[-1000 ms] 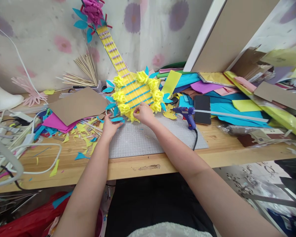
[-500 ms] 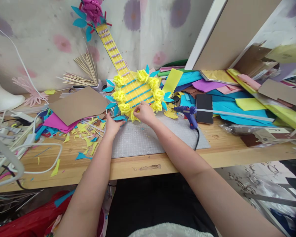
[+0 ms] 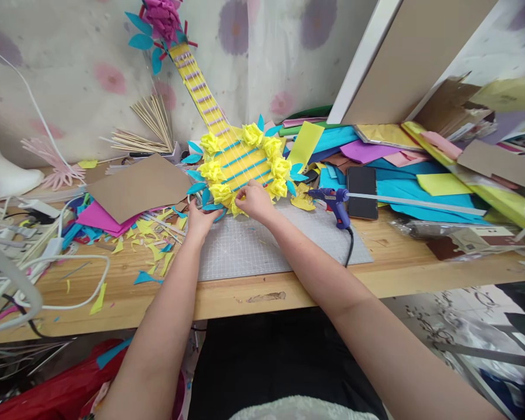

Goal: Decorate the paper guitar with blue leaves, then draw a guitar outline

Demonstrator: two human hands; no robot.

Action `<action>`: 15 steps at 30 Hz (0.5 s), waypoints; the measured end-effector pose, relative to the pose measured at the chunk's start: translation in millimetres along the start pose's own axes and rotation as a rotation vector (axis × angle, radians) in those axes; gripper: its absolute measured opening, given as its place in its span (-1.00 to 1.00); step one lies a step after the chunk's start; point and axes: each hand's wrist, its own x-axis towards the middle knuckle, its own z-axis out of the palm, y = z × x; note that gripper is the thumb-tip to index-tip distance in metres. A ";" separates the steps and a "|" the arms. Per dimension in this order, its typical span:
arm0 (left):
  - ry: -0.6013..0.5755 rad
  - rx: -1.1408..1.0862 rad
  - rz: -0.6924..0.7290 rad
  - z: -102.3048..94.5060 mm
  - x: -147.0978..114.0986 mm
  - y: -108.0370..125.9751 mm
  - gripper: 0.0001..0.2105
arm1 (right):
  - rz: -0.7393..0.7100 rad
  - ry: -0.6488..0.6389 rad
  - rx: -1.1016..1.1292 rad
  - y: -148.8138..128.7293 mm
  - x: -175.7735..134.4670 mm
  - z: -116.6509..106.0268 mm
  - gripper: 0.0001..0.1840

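A yellow paper guitar point(image 3: 245, 166) leans against the wall, with yellow paper roses and blue leaves around its body and white strings along its neck. A purple flower point(image 3: 163, 20) tops the neck. At the lower left edge of the body, my left hand point(image 3: 201, 221) is closed on the guitar, thumb beside a blue leaf; some of its fingers are hidden. My right hand point(image 3: 257, 201) pinches at a yellow paper rose point(image 3: 236, 205) on the bottom edge, partly covering it. Under both hands lies a grey cutting mat point(image 3: 245, 251).
Right of the mat are a blue glue gun point(image 3: 338, 204) with a long glue stick and a phone point(image 3: 362, 192). Coloured paper sheets point(image 3: 420, 192) pile up behind. To the left lie brown cardboard point(image 3: 140, 186), paper scraps point(image 3: 157, 233), wooden sticks point(image 3: 153, 125) and white cables point(image 3: 70, 256).
My right hand has shifted very slightly left along the bottom edge, and my left thumb has moved slightly. The guitar stays in place.
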 end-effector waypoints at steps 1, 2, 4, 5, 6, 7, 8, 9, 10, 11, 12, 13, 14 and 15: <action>0.012 0.007 -0.011 -0.4 -0.6 0.5 -0.19 | -0.002 0.002 0.000 -0.1 0.1 0.4 -0.84; 0.025 0.013 -0.016 -0.7 -0.7 0.6 -0.21 | -0.003 0.004 0.000 -0.4 0.2 0.8 -0.84; 0.051 0.028 -0.018 -0.9 -0.3 0.1 -0.25 | -0.007 0.006 0.006 -1.1 -0.2 1.6 -0.83; 0.062 0.039 -0.021 -0.8 0.2 -0.3 -0.25 | -0.014 0.009 0.011 -1.3 -0.7 2.1 -0.83; 0.071 0.050 -0.025 -0.6 0.8 -0.7 -0.24 | -0.028 0.012 0.015 -1.0 -1.5 2.4 -0.81; 0.076 0.058 -0.026 -0.3 1.3 -1.1 -0.24 | -0.050 0.016 0.017 -0.4 -2.6 2.7 -0.79; 0.078 0.063 -0.026 0.1 1.7 -1.5 -0.23 | -0.080 0.020 0.015 0.8 -4.0 2.8 -0.78; 0.077 0.063 -0.022 0.5 2.1 -1.9 -0.22 | -0.116 0.025 0.006 2.4 -5.5 2.8 -0.77; 0.076 0.059 -0.015 0.8 2.5 -2.3 -0.22 | -0.155 0.031 -0.009 4.3 -7.1 2.7 -0.76; 0.076 0.056 -0.008 1.2 3.0 -2.9 -0.23 | -0.197 0.037 -0.031 6.3 -8.6 2.5 -0.75; 0.077 0.055 -0.002 1.5 3.5 -3.7 -0.23 | -0.240 0.042 -0.056 8.1 -9.9 2.2 -0.74; 0.078 0.057 0.003 1.8 4.3 -4.7 -0.23 | -0.282 0.046 -0.084 9.6 -10.8 1.9 -0.74; 0.079 0.060 0.008 2.0 5.2 -6.0 -0.23 | -0.324 0.047 -0.111 10.5 -11.4 1.8 -0.73; 0.079 0.062 0.014 2.2 6.3 -7.4 -0.23 | -0.363 0.046 -0.135 10.9 -11.5 1.7 -0.72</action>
